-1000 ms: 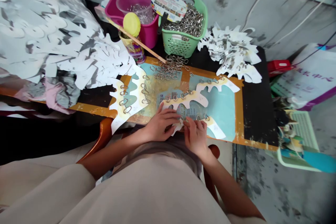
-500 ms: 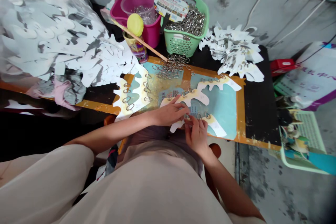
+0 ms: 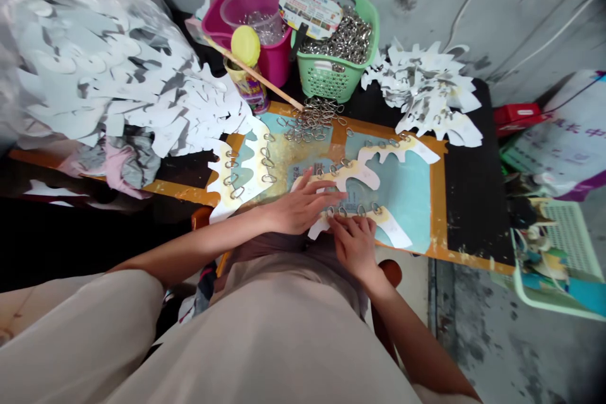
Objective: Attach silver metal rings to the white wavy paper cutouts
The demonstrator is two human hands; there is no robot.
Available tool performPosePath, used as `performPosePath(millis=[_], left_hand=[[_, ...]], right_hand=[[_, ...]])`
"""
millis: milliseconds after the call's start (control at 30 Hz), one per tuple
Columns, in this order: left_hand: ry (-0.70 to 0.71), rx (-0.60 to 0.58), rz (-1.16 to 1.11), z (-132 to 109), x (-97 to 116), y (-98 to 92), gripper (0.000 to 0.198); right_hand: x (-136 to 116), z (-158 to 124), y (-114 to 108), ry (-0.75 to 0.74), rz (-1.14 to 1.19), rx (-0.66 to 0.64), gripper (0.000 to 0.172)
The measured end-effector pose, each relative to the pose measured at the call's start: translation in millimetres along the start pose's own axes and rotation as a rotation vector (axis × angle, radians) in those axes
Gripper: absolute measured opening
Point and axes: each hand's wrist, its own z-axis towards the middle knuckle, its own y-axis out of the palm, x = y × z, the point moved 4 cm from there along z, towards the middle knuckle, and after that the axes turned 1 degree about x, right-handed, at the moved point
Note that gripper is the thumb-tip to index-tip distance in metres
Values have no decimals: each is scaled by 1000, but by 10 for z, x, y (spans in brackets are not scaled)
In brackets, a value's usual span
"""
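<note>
In the head view, the near cutout [image 3: 392, 229] lies just below and right of the frame's centre, the bent fingers of the right hand [image 3: 356, 243] over its left half; I cannot tell whether they pinch it. The left hand [image 3: 299, 209], fingers spread, reaches across the left end of the middle cutout [image 3: 360, 174]. The table's [image 3: 478, 202] near edge runs below the near cutout; blue mat [image 3: 411, 196] shows to its upper right. Five cutouts are laid out; the near one has four rings [image 3: 376, 208].

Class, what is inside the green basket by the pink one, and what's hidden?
Metal rings lie in the green basket. A card covers part of its left side; anything beneath the top rings is hidden.
</note>
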Motion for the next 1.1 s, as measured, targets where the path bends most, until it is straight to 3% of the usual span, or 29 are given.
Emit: performPosePath(millis=[133, 300, 400, 667, 933, 1100], left_hand=[[97, -95, -49, 137, -29, 152, 36], [143, -69, -55, 157, -70, 163, 34], [126, -76, -87, 124, -43, 128, 30], [-44, -86, -157, -17, -91, 163, 19], [58, -48, -110, -63, 25, 21, 35], [16, 8, -34, -16, 28, 100, 17]], right_hand=[[7, -22, 5, -26, -33, -20, 36], [6, -22, 6, 13, 3, 14, 27], [17, -3, 1, 73, 40, 53, 24], [7, 32, -17, 109, 81, 7, 23], [26, 190, -97, 121, 91, -65, 16], [11, 294, -98, 72, -12, -91, 10]])
